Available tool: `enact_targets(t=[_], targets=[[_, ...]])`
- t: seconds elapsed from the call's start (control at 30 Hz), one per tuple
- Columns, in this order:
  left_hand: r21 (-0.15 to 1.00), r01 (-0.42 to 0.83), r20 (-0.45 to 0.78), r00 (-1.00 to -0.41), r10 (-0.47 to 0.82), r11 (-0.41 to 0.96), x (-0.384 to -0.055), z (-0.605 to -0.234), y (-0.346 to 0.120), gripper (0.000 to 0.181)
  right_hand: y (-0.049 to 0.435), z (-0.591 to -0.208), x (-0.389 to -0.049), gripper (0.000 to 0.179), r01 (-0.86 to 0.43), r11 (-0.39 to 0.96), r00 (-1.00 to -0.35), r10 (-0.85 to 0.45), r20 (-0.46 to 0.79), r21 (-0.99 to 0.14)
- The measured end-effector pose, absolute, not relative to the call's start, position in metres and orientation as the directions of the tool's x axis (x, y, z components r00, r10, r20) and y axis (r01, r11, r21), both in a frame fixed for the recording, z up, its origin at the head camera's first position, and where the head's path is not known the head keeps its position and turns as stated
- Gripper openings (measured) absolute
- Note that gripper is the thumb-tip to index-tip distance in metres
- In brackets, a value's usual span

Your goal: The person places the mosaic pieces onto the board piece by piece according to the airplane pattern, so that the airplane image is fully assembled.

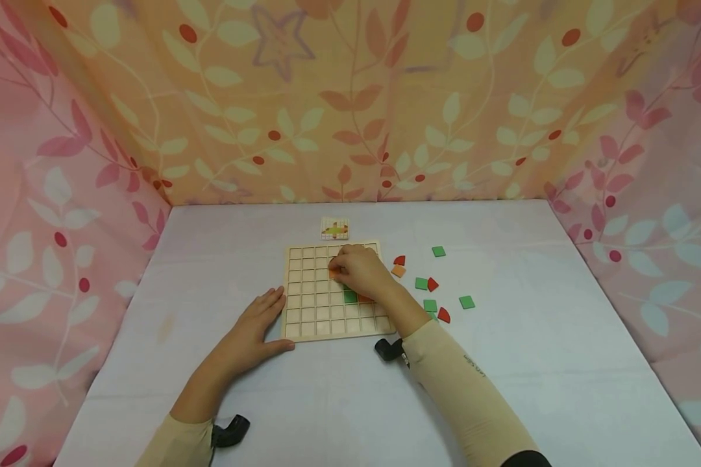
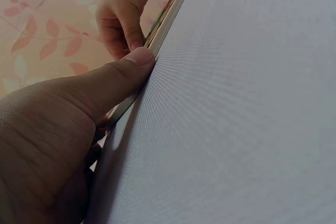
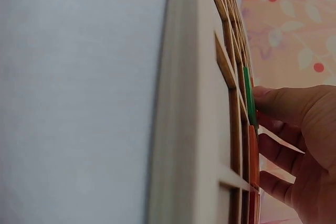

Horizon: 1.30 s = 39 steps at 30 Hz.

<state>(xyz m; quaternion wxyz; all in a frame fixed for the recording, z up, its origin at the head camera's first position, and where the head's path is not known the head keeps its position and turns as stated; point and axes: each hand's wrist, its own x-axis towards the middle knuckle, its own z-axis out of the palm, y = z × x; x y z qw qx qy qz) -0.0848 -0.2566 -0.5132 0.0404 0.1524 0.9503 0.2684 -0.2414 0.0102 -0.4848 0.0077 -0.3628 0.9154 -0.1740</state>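
Note:
A wooden grid board [image 1: 304, 311] lies flat on the white table. My left hand [image 1: 251, 334] steadies its lower left corner, fingers straight along the left side and thumb [image 2: 118, 80] against the near edge. Over the middle of the board, my right hand [image 1: 362, 269] pinches an orange tile [image 1: 332, 275] between thumb and fingertips at the grid. Beside it in the grid sit a green tile [image 1: 350, 296] and an orange tile [image 1: 364, 299], partly under the hand. In the right wrist view, the green tile [image 3: 249, 95] and an orange-red tile [image 3: 253, 156] stand near the fingers.
A small pattern card [image 1: 335, 228] lies beyond the board's far edge. Right of the board are scattered loose pieces: green tiles [image 1: 439, 251], red quarter-round pieces [image 1: 444, 315] and an orange tile [image 1: 398, 270]. Patterned cloth walls [image 1: 350, 130] enclose the table's back and sides.

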Motion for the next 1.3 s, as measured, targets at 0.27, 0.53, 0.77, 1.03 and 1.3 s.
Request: enact_targets(t=[0.27,0.53,0.77,1.03,1.3], targets=[[0.522,0.259,-0.005,-0.952,0.306,0.813,-0.085,-0.511,-0.255,0.105,0.019,-0.473,-0.240,0.025,-0.650,0.641,-0.729,-0.677,0.099,-0.409],[0.516,0.253,-0.005,-0.954,0.298,0.819,-0.085,-0.512,-0.255,0.106,0.052,-0.428,-0.229,0.029,-0.648,0.628,-0.738,-0.658,0.152,-0.431],[0.515,0.256,0.006,-0.955,0.296,0.818,-0.085,-0.516,-0.256,0.105,0.097,-0.411,-0.219,0.030,-0.646,0.648,-0.755,-0.620,0.214,-0.404],[0.520,0.255,0.001,-0.955,0.298,0.815,-0.083,-0.513,-0.255,0.106,0.140,-0.413,-0.204,0.029,-0.631,0.670,-0.772,-0.591,0.233,-0.392],[0.515,0.260,0.025,-0.957,0.289,0.817,-0.083,-0.515,-0.254,0.105,0.166,-0.427,-0.203,0.033,-0.584,0.684,-0.803,-0.563,0.193,-0.436]])
